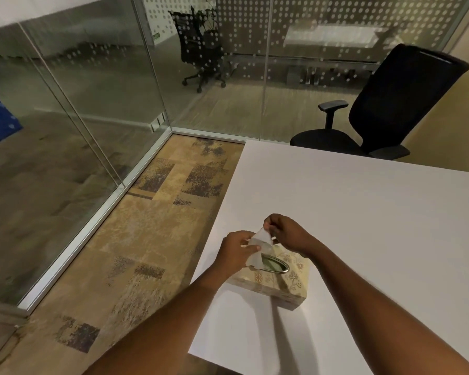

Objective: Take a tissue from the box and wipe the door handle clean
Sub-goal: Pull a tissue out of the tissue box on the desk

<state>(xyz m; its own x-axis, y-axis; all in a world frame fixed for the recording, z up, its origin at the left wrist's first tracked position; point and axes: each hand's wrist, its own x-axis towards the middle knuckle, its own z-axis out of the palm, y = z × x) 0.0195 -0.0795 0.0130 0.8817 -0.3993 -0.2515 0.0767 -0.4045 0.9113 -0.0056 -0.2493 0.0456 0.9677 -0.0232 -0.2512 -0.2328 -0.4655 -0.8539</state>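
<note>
A floral beige tissue box (279, 284) with an oval metal-rimmed slot lies near the left edge of the white table (363, 212). A white tissue (260, 244) stands up out of the slot. My left hand (236, 251) pinches its lower left side. My right hand (284, 232) pinches its top corner just above the box. Both hands hold the same tissue, whose bottom end still hangs at the slot. No door handle is in view.
Glass partition walls (92, 90) run along the left and back, with a metal floor rail. A black office chair (385, 109) stands at the table's far side. Patterned carpet (152, 226) lies between the table and the glass.
</note>
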